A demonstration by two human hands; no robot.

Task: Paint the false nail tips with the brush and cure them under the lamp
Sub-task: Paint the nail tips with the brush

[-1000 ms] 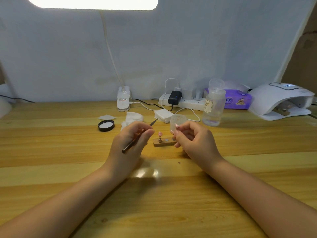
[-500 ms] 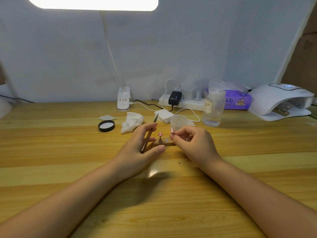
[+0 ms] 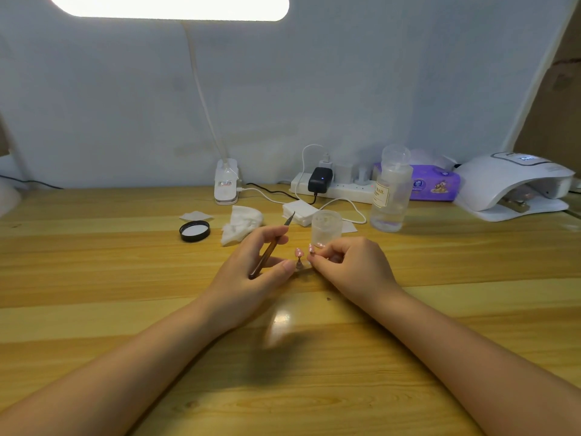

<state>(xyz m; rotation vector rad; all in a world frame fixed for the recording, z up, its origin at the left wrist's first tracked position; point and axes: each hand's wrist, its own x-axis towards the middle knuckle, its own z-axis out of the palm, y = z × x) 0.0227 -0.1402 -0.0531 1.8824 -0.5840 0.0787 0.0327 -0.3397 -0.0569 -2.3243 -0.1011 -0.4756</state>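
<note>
- While the left hand (image 3: 251, 272) keeps its fingers (image 3: 270, 236) curled round the brush (image 3: 270, 250), bristle end pointing up and away, its thumb rests against the small stand (image 3: 299, 265) that carries a pink nail tip (image 3: 298, 253).
- The right hand (image 3: 352, 265) pinches a second pink nail tip (image 3: 311, 248) between thumb and forefinger, just beside the first; whether it is seated on the stand cannot be told.
- These tips look light, thin and slick, probably wet with polish on top, so they are best held by the edges or by the post under them, never by the painted face.
- The brush is slim and stiff; a grip at mid-shaft should steady it.
- Just behind the hands stands a clear jar (image 3: 326, 226), easy to knock over.
- Farther back on the desk (image 3: 94, 278) lie a crumpled wipe (image 3: 240, 228), a black lid (image 3: 195, 231) and a clear bottle (image 3: 391, 190).
- The curing lamp (image 3: 512, 187) sits well apart at the far right; bottle and jar lie near that path.
</note>
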